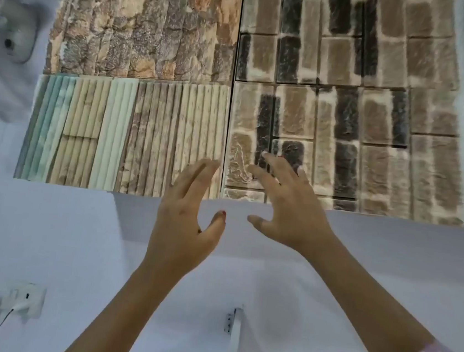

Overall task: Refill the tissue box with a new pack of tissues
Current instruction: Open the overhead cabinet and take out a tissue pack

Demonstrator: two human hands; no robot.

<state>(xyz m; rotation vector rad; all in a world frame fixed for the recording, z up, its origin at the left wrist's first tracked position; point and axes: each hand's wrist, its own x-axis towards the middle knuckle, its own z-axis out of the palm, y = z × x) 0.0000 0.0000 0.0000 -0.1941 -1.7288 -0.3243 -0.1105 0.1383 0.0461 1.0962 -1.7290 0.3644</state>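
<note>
Stone-and-brick patterned wall panels (334,100) ahead, white wall below. My left hand (188,223) and right hand (287,211) raised, fingers spread wide, holding nothing. Tissue box and pack not in view; direction unknown.

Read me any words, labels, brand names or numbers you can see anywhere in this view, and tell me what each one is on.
None: no readable text anywhere.
Stone-look wall panels: texture only, no lettering.
Wall socket: no legible marking.
Left hand and right hand: open, holding nothing printed.
No tissue box or pack in view.
</note>
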